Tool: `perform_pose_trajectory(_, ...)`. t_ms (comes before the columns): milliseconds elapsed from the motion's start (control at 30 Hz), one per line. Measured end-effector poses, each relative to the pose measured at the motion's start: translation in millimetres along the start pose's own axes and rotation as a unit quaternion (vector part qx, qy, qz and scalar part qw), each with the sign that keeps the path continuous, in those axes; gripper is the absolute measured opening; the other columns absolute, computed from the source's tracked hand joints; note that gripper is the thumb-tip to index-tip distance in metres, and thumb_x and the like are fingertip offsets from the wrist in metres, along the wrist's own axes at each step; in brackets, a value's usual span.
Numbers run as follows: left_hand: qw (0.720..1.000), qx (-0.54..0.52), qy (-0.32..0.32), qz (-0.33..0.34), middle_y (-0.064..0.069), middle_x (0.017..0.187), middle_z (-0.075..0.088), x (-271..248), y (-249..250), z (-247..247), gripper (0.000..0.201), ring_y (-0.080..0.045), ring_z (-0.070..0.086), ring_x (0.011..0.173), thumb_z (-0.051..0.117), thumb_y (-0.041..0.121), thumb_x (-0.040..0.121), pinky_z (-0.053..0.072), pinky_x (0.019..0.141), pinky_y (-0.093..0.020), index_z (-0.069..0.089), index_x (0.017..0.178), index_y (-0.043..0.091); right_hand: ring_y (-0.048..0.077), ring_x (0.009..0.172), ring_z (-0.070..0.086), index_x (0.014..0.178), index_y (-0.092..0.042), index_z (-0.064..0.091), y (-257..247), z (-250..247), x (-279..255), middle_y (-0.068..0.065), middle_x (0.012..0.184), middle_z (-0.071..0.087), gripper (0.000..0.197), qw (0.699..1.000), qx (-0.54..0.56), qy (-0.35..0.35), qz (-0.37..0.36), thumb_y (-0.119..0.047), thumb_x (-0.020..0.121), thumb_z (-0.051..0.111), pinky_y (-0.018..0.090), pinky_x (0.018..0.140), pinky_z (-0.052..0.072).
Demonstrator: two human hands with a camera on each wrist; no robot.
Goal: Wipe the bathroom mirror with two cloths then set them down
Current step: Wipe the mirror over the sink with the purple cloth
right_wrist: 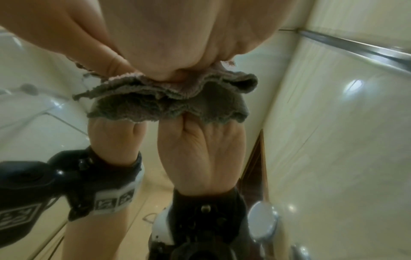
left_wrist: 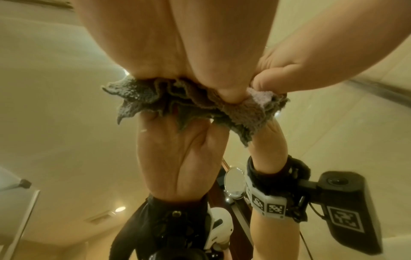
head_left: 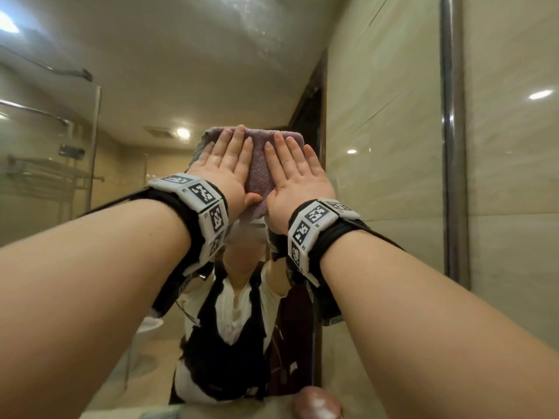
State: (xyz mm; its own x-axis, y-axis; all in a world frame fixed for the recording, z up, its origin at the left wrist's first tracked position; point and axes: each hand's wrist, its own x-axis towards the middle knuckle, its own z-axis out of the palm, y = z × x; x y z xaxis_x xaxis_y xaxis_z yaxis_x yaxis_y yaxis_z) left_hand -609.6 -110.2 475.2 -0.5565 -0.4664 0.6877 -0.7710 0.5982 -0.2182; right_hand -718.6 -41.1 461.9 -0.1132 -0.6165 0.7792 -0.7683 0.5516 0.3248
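A folded purple cloth (head_left: 257, 164) lies flat against the mirror (head_left: 181, 71), near its right edge. A grey cloth (head_left: 200, 148) peeks out under my left hand (head_left: 225, 164). That hand presses on the cloths with straight fingers, and my right hand (head_left: 295, 167) presses beside it, just as flat. The left wrist view shows the left palm (left_wrist: 177, 44) on the ruffled grey cloth (left_wrist: 151, 98) and lilac cloth (left_wrist: 244, 109), doubled in the glass. In the right wrist view the right palm (right_wrist: 177, 35) bears on the cloth edges (right_wrist: 177, 88). The fingertips are hidden in both wrist views.
A glossy tiled wall (head_left: 378, 146) meets the mirror on the right, with a vertical metal bar (head_left: 452, 146) beyond it. The mirror reflects a glass shower screen, a towel rack, and me below the hands. A brownish rounded object (head_left: 317, 403) sits at the bottom edge.
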Motion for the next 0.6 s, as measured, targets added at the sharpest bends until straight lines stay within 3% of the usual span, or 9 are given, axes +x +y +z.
perform_pose_trajectory(600, 0.995, 0.000, 0.019, 0.100, -0.009, 0.151, -0.029, 50, 187, -25, 0.089, -0.024, -0.024, 0.140, 0.036, 0.055, 0.093, -0.014, 0.112, -0.035, -0.021, 0.146, 0.010, 0.021, 0.142, -0.022, 0.144, -0.011, -0.024, 170, 22, -53, 0.007, 0.151, -0.031, 0.075, 0.984, -0.025, -0.133, 0.119, -0.044, 0.096, 0.024, 0.038, 0.115, -0.015)
